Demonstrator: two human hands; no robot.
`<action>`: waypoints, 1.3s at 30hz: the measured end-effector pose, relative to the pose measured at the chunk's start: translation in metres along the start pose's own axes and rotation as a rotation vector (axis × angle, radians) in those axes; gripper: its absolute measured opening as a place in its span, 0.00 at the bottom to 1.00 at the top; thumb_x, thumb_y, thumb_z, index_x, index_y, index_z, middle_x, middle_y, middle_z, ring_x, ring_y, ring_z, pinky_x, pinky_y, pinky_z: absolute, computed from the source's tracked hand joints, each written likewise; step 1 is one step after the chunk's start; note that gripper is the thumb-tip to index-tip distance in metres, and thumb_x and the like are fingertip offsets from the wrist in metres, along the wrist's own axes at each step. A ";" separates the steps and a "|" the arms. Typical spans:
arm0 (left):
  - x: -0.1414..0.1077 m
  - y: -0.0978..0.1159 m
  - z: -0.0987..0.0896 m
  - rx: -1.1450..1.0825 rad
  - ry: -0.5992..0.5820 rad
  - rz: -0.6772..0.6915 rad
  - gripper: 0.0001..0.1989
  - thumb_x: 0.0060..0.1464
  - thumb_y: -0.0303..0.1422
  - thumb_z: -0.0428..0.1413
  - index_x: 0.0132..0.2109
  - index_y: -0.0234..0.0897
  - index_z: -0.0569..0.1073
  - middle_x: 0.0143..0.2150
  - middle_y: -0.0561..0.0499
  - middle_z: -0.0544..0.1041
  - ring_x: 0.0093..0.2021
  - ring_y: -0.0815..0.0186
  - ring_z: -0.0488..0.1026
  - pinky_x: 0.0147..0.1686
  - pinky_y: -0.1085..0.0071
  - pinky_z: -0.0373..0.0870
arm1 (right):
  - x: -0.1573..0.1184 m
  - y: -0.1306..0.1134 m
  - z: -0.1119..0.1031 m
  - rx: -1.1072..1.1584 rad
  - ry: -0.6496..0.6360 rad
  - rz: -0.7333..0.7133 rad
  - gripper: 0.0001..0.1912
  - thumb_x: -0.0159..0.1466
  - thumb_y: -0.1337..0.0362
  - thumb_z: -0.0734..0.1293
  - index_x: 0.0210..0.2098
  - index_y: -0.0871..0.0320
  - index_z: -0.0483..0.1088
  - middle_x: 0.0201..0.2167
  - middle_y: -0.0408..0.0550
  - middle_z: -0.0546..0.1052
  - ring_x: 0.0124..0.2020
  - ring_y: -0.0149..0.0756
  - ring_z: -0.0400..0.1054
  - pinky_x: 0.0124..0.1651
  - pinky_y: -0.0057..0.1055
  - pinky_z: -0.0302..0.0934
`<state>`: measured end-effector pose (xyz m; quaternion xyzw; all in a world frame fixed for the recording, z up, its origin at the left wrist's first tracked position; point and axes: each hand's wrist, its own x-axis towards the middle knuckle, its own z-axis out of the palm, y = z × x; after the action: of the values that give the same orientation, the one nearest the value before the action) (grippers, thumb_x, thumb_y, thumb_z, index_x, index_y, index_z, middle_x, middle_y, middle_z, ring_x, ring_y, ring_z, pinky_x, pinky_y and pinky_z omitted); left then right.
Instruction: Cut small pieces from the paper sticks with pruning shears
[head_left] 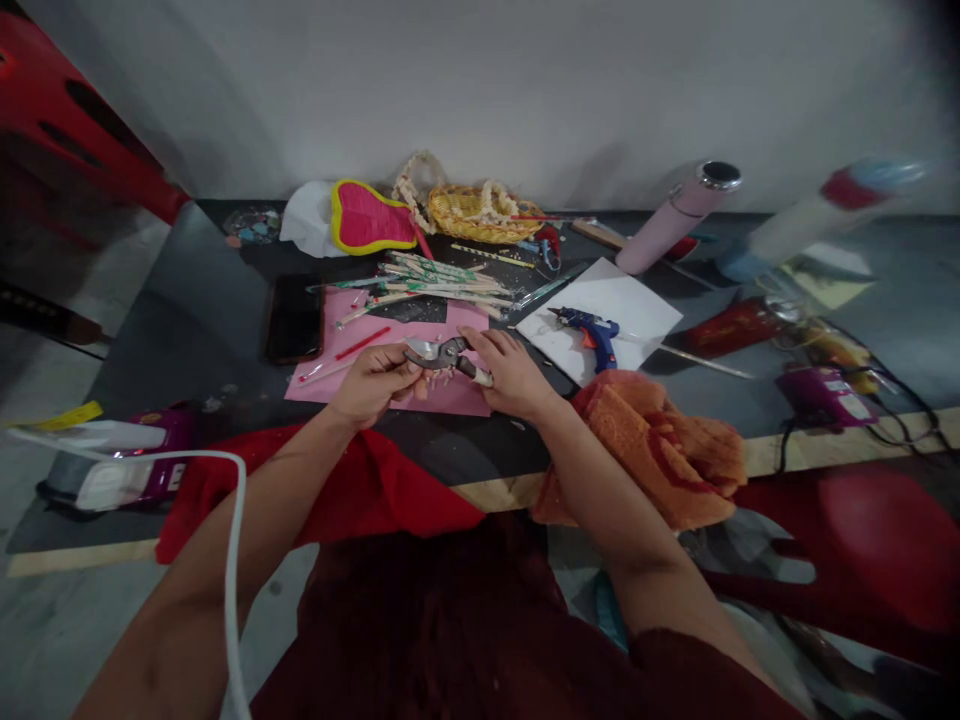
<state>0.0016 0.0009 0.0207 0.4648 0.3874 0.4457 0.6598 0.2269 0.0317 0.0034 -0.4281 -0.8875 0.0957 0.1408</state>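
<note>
My right hand point(514, 372) is closed around the handles of a pair of pruning shears point(448, 354), whose metal blades point left. At the blade end, my left hand point(375, 382) is pinched shut; what its fingers grip is too small to make out. Both hands are over a pink sheet point(457, 405). Small pale cut pieces point(441, 378) lie on the sheet below the shears. Beyond the hands is a loose pile of thin paper-wrapped sticks point(446, 278) in white and green. A red stick point(364, 343) rests on the pink sheet beside my left hand.
A phone point(295, 318) lies left of the sheet. To the right, a blue glue gun point(592, 330) rests on white paper point(645, 305). A yellow basket point(480, 215) and a pink bottle point(671, 220) stand toward the wall. An orange towel point(660, 440) lies by my right forearm.
</note>
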 end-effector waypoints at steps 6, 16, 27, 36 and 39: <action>-0.002 0.005 -0.001 -0.016 -0.065 -0.109 0.13 0.42 0.39 0.64 0.27 0.33 0.74 0.16 0.50 0.71 0.13 0.76 0.56 0.15 0.77 0.44 | -0.001 -0.006 0.003 -0.004 0.006 -0.005 0.43 0.54 0.67 0.63 0.66 0.57 0.46 0.56 0.56 0.63 0.55 0.49 0.56 0.53 0.45 0.55; -0.001 0.003 -0.009 -0.126 -0.084 -0.173 0.12 0.44 0.39 0.63 0.28 0.33 0.74 0.16 0.53 0.69 0.13 0.80 0.48 0.14 0.78 0.38 | 0.001 -0.010 0.004 0.006 0.009 0.032 0.34 0.59 0.66 0.61 0.64 0.55 0.51 0.52 0.53 0.68 0.52 0.45 0.61 0.52 0.40 0.58; 0.002 -0.004 -0.003 0.323 0.117 0.201 0.11 0.53 0.35 0.56 0.30 0.32 0.77 0.23 0.49 0.75 0.18 0.77 0.57 0.17 0.78 0.50 | 0.000 -0.010 0.001 -0.102 -0.003 0.104 0.40 0.56 0.68 0.61 0.66 0.57 0.46 0.55 0.56 0.66 0.54 0.50 0.59 0.52 0.45 0.57; -0.005 0.006 -0.005 0.093 0.002 -0.029 0.10 0.48 0.36 0.60 0.29 0.31 0.76 0.19 0.50 0.73 0.15 0.76 0.60 0.16 0.78 0.48 | -0.001 -0.014 0.003 -0.015 0.027 0.029 0.36 0.59 0.67 0.61 0.65 0.57 0.49 0.53 0.55 0.67 0.52 0.47 0.61 0.52 0.42 0.59; -0.003 0.005 -0.004 0.038 0.045 -0.043 0.10 0.47 0.36 0.61 0.29 0.32 0.75 0.18 0.51 0.72 0.15 0.77 0.58 0.16 0.78 0.46 | 0.000 -0.016 0.006 -0.005 0.037 0.069 0.31 0.61 0.66 0.59 0.64 0.56 0.51 0.51 0.55 0.69 0.51 0.46 0.62 0.52 0.41 0.60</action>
<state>-0.0040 0.0003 0.0247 0.4589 0.4203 0.4342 0.6513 0.2133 0.0215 0.0023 -0.4604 -0.8698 0.0905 0.1526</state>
